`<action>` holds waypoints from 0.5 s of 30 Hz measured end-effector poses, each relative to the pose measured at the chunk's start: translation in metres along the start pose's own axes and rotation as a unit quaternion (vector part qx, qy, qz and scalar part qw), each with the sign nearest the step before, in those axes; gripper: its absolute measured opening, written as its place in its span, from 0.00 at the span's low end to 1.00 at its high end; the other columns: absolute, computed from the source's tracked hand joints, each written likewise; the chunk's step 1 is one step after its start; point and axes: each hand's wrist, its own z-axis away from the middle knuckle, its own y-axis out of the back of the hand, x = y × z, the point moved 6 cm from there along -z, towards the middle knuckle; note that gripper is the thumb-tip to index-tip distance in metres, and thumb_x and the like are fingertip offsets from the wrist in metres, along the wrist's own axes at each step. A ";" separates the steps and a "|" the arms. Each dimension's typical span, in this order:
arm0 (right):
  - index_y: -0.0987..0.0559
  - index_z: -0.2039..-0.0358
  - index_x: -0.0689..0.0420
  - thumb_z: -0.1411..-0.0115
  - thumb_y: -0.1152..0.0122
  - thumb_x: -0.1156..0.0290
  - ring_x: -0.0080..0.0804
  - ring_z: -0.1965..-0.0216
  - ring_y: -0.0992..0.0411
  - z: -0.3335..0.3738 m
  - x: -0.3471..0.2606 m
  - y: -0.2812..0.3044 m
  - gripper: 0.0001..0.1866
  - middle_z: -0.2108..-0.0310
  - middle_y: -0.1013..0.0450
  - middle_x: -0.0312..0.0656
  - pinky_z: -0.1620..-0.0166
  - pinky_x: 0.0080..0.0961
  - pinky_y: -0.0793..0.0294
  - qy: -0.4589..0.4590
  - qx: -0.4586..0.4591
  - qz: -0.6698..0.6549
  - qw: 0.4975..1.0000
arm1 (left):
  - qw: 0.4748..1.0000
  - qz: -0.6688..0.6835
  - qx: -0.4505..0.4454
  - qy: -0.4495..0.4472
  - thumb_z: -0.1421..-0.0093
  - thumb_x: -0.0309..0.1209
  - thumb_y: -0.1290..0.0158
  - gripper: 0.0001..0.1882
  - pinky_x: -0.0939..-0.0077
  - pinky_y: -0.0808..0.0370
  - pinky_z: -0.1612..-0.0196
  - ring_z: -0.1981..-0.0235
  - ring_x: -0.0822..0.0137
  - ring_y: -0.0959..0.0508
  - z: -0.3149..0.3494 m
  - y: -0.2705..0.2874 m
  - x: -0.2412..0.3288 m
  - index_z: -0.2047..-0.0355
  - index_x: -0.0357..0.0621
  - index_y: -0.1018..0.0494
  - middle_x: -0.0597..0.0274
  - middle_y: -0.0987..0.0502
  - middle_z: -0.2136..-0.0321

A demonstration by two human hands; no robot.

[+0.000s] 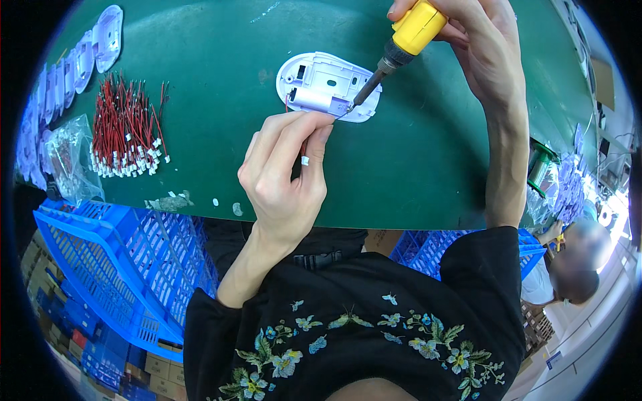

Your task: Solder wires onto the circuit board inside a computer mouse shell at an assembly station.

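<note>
My right hand (493,57) grips the yellow handle of a soldering iron (418,30), which slants down to the left. Its dark tip meets the lower right part of a white oval plastic housing (354,70) lying on the green table. Inside that housing sits a white cylindrical part, with a red wire beside it. Just below the housing, my left hand (284,170) pinches a thin wire lead near the iron's tip. The lead's small white connector (305,160) hangs between the fingers; the pinched stretch is mostly hidden.
Red wire leads (127,123) with white connectors lie heaped at left, beside a clear plastic bag (70,157) and a row of housings (107,40). Blue crates (127,260) stand below the table edge. At right are a green spool (542,167) and another person (538,284).
</note>
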 end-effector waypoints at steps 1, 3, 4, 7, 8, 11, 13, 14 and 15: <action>0.38 0.49 0.55 0.34 0.39 0.70 0.39 0.64 0.18 0.000 0.000 0.000 0.19 0.66 0.21 0.52 0.62 0.29 0.16 -0.001 -0.001 0.001 1.000 | 1.000 0.000 0.001 0.001 0.44 0.17 0.36 0.09 0.72 0.29 0.71 0.75 0.66 0.24 0.000 0.000 0.000 0.63 0.39 0.18 0.60 0.19 0.68; 0.38 0.49 0.55 0.34 0.39 0.70 0.39 0.64 0.18 -0.001 0.000 0.000 0.19 0.66 0.21 0.52 0.62 0.29 0.16 0.000 -0.004 0.002 1.000 | 1.000 -0.001 0.000 0.001 0.44 0.17 0.36 0.09 0.72 0.29 0.71 0.75 0.66 0.24 0.000 0.000 0.000 0.62 0.39 0.18 0.60 0.19 0.68; 0.38 0.49 0.55 0.34 0.39 0.70 0.39 0.64 0.18 -0.001 0.000 0.000 0.19 0.66 0.21 0.52 0.62 0.29 0.16 0.000 -0.007 0.002 1.000 | 1.000 -0.001 0.000 0.001 0.44 0.17 0.36 0.09 0.72 0.29 0.71 0.75 0.66 0.24 0.000 0.000 0.000 0.62 0.39 0.18 0.60 0.19 0.68; 0.38 0.49 0.55 0.34 0.39 0.70 0.39 0.64 0.18 0.000 0.001 -0.001 0.19 0.66 0.21 0.52 0.62 0.29 0.16 -0.001 -0.006 -0.001 1.000 | 1.000 0.000 -0.004 -0.003 0.44 0.17 0.36 0.09 0.73 0.29 0.71 0.75 0.66 0.24 -0.001 0.000 0.001 0.62 0.38 0.18 0.60 0.19 0.68; 0.38 0.49 0.55 0.34 0.39 0.70 0.39 0.64 0.18 0.000 0.001 -0.001 0.19 0.66 0.21 0.52 0.62 0.29 0.16 -0.001 -0.006 -0.001 1.000 | 1.000 0.000 -0.004 -0.003 0.44 0.17 0.36 0.09 0.73 0.29 0.71 0.75 0.66 0.24 -0.001 0.000 0.001 0.62 0.38 0.18 0.60 0.19 0.68; 0.38 0.50 0.55 0.34 0.39 0.70 0.39 0.64 0.18 -0.001 0.002 -0.001 0.19 0.66 0.21 0.51 0.61 0.29 0.16 -0.004 -0.007 -0.003 1.000 | 1.000 0.006 -0.002 0.002 0.44 0.16 0.36 0.09 0.73 0.28 0.71 0.74 0.66 0.24 -0.001 0.001 0.001 0.62 0.38 0.18 0.59 0.19 0.68; 0.38 0.50 0.54 0.34 0.39 0.70 0.39 0.64 0.18 -0.001 0.002 -0.001 0.19 0.66 0.21 0.51 0.62 0.29 0.16 -0.001 -0.008 -0.005 1.000 | 1.000 0.006 -0.004 0.004 0.44 0.16 0.36 0.09 0.73 0.28 0.71 0.74 0.66 0.23 -0.001 0.001 0.000 0.62 0.37 0.18 0.59 0.19 0.68; 0.38 0.50 0.54 0.34 0.39 0.70 0.39 0.64 0.18 -0.001 0.002 -0.001 0.19 0.66 0.21 0.51 0.62 0.29 0.16 -0.001 -0.007 -0.005 1.000 | 1.000 0.006 -0.004 0.003 0.44 0.16 0.36 0.09 0.73 0.28 0.71 0.74 0.66 0.23 -0.001 0.001 0.000 0.62 0.37 0.18 0.59 0.19 0.68; 0.38 0.50 0.54 0.34 0.39 0.70 0.39 0.63 0.18 -0.001 0.002 -0.001 0.19 0.66 0.21 0.51 0.61 0.29 0.16 -0.001 -0.010 -0.008 1.000 | 1.000 0.005 -0.003 0.002 0.44 0.16 0.36 0.09 0.73 0.28 0.71 0.74 0.66 0.23 -0.001 0.001 0.000 0.62 0.37 0.19 0.59 0.19 0.68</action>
